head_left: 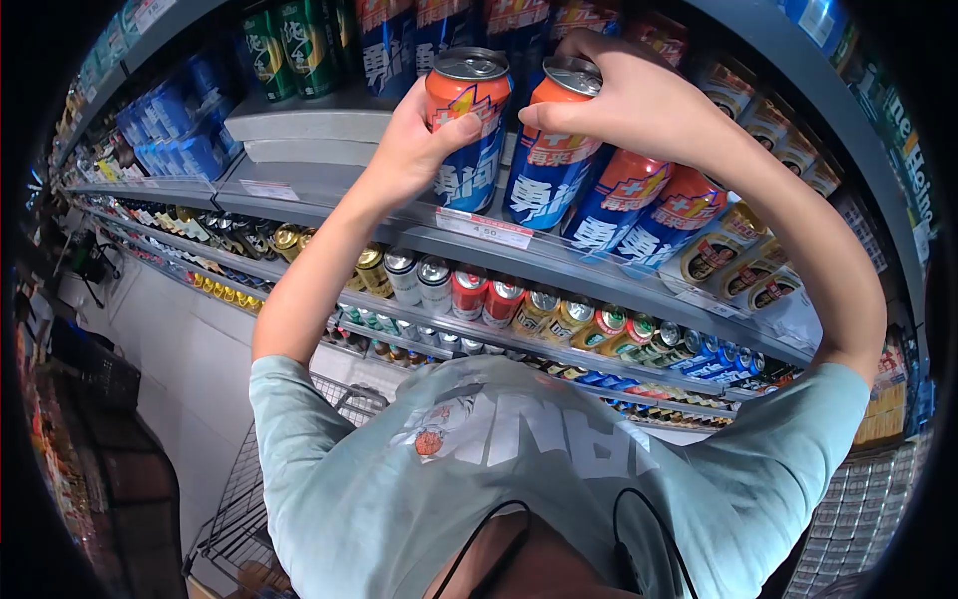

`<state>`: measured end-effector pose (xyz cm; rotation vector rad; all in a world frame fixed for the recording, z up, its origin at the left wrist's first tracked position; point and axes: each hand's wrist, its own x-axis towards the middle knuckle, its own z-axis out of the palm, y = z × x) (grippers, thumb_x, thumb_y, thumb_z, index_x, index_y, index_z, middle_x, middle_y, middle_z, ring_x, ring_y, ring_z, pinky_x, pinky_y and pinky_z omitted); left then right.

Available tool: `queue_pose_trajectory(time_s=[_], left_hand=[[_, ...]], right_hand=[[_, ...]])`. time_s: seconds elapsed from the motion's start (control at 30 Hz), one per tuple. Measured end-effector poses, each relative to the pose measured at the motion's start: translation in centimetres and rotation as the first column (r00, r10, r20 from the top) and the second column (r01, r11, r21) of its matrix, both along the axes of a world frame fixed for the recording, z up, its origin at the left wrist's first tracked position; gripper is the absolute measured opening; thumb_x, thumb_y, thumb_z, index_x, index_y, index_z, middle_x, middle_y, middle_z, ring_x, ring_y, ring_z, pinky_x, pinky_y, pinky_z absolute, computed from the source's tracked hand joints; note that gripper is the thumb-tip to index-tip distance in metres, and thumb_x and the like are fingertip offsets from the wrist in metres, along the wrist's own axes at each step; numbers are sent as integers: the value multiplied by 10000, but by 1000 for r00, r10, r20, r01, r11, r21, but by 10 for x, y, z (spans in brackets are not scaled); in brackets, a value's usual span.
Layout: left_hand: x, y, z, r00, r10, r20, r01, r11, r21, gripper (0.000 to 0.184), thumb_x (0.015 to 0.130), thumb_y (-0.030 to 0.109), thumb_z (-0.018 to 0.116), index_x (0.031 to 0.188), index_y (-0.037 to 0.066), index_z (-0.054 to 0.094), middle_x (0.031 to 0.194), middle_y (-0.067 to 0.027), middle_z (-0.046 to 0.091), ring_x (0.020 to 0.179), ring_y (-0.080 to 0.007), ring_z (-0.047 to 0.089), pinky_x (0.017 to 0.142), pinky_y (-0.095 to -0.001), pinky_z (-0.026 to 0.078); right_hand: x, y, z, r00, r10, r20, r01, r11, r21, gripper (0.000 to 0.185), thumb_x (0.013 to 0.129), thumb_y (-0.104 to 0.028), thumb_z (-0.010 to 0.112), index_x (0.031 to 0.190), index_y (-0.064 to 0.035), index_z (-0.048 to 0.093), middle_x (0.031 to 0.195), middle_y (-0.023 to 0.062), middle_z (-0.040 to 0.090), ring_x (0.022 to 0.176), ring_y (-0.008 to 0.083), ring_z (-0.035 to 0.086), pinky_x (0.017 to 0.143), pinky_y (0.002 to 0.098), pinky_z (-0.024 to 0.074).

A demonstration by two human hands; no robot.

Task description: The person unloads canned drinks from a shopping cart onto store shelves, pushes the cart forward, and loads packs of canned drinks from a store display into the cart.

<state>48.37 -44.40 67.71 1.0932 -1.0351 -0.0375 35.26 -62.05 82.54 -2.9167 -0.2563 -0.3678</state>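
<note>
My left hand [424, 140] is wrapped round the upper part of an orange and blue can [467, 165], its thumb across the front. The can stands upright at the front of the upper shelf [344, 205]. Just to the right, my right hand [609, 100] grips a matching can [546, 185] near its top, with the thumb in front and the other fingers partly hidden behind. A narrow gap separates the two cans. Beside the right one stand more cans of the same kind [621, 200]. A price label [485, 229] is on the shelf edge below.
Green cans [306, 50] stand at the back left, near a white slab [299, 130] on the shelf. Blue packs [175, 120] are farther left. Lower shelves hold rows of cans [469, 293]. A wire cart [244, 499] is at the lower left.
</note>
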Motion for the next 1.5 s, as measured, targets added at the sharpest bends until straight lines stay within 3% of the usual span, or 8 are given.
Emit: queue_pose_trajectory(time_s=[0.3, 0.73, 1.07, 1.13, 1.17, 1.3, 1.43, 1.5], left_hand=[[-14, -2, -1, 999, -13, -41, 20, 986, 167, 685, 812, 226, 808, 1320, -8, 413, 1192, -96, 592, 1098, -144, 561, 966, -319, 462], [-10, 0, 4, 995, 39, 87, -60, 965, 256, 812, 775, 247, 836, 1365, -20, 348, 1238, -142, 579, 1141, -177, 558, 994, -337, 449], [0, 7, 17, 979, 111, 172, -171, 903, 393, 808, 643, 221, 924, 1286, -23, 499, 1210, -105, 604, 1126, -165, 558, 1006, -326, 430], [3, 8, 16, 949, 148, 277, -244, 902, 355, 836, 616, 228, 938, 1284, -23, 502, 1199, -104, 607, 1129, -167, 552, 1019, -334, 421], [2, 8, 14, 925, 143, 351, -259, 915, 311, 703, 757, 206, 845, 1312, -18, 476, 1253, -131, 585, 1176, -183, 540, 1032, -340, 412], [-22, 17, 37, 982, 93, 162, -155, 889, 431, 915, 785, 277, 807, 1459, -23, 266, 1407, -209, 423, 1304, -268, 427, 1097, -393, 350], [-15, 10, -3, 901, 335, 276, -377, 919, 114, 821, 829, 230, 751, 1447, -26, 274, 1397, -211, 425, 1261, -261, 451, 1080, -380, 363], [-25, 16, -16, 888, 408, 210, -400, 913, -82, 638, 869, 207, 714, 1367, -11, 379, 1327, -175, 508, 1213, -223, 504, 1023, -361, 412]], right_hand=[[28, -17, -3, 987, 30, -159, -39, 998, -57, 593, 731, -474, 782, 1035, 8, 615, 831, 70, 580, 772, 160, 531, 676, 301, 424], [30, -17, -9, 970, 35, -242, -59, 994, -90, 831, 672, -680, 705, 1032, 67, 654, 958, 238, 652, 865, 314, 632, 763, 370, 490], [20, -9, -7, 960, 18, -281, -20, 1000, -3, 665, 777, -557, 747, 1090, 15, 616, 956, 117, 632, 870, 184, 593, 773, 311, 485], [8, 12, -11, 978, 67, -200, -76, 996, -39, 558, 855, -508, 694, 1017, 21, 626, 870, 93, 634, 792, 162, 593, 706, 289, 482], [-6, 36, -13, 990, -124, -61, 112, 979, -171, 631, 869, -578, 622, 1107, 6, 599, 914, 131, 654, 841, 209, 623, 774, 315, 494], [-33, 55, 12, 973, -227, 37, 230, 957, -178, 606, 968, -569, 459, 1087, 1, 625, 805, 151, 654, 753, 224, 637, 688, 347, 490], [-37, 6, 18, 911, 335, 241, -290, 935, -202, 370, 955, -330, 608, 892, 32, 644, 701, 117, 615, 654, 202, 599, 608, 357, 461], [-58, -10, -7, 861, 295, 415, -268, 955, -123, 431, 957, -399, 595, 905, 28, 629, 726, 71, 599, 650, 174, 572, 594, 277, 452]])
